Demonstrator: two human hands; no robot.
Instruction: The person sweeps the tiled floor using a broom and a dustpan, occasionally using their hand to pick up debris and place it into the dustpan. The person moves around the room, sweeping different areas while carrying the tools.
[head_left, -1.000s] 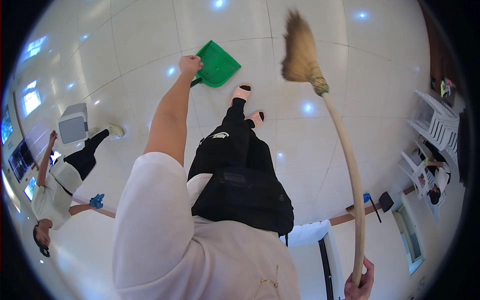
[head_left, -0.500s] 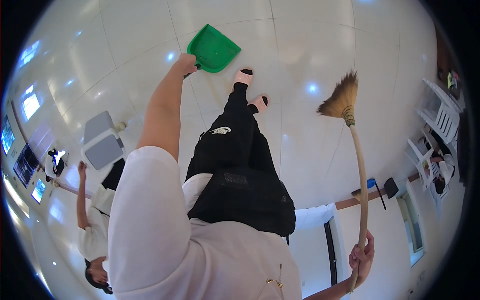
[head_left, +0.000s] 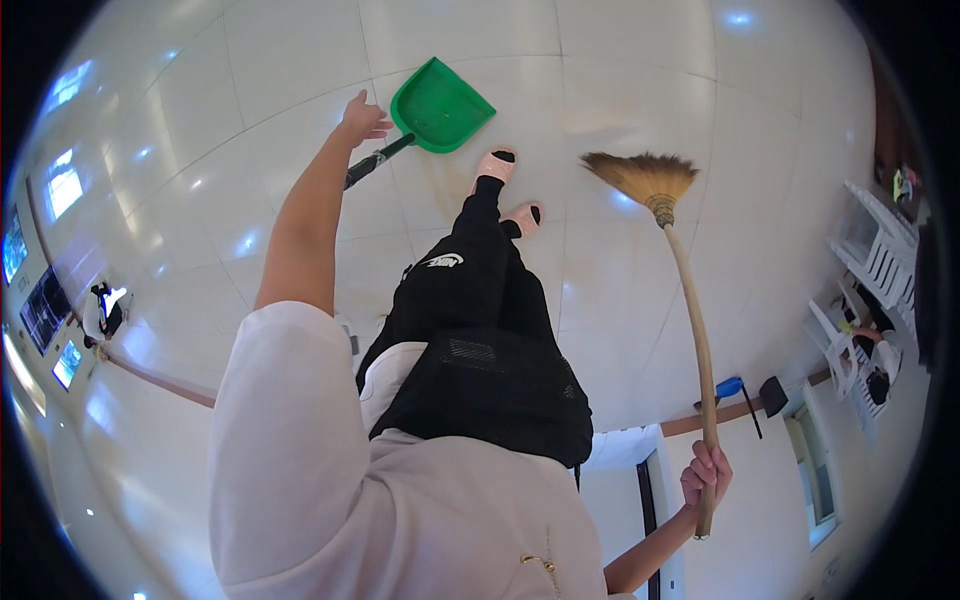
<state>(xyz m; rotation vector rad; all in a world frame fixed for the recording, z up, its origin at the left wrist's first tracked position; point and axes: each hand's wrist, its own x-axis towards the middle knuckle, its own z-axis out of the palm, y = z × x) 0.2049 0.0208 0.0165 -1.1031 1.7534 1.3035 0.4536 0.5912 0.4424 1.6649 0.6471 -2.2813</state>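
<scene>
My left hand [head_left: 366,118] has its fingers spread, just above the black handle of a green dustpan [head_left: 440,105]. The dustpan lies on the pale tiled floor, its handle pointing back toward my forearm. On the other side, my right hand [head_left: 705,475] is wrapped round a long wooden stick close to its end. It belongs to a broom [head_left: 692,290], whose tan and dark bristles fan out over the floor beyond my feet. Pink slippers [head_left: 497,164] are on my feet, between the dustpan and the broom head.
White plastic chairs [head_left: 878,258] stand along the right side, with a person [head_left: 882,362] beside them. By the wall on the right are a blue item [head_left: 730,387] and a dark long-handled dustpan [head_left: 773,396]. Large shiny tiles [head_left: 480,30] cover the floor.
My left hand has let go of the dustpan handle and its fingers have opened. The broom head has swung left. A person and a grey-topped white object at left are no longer visible.
</scene>
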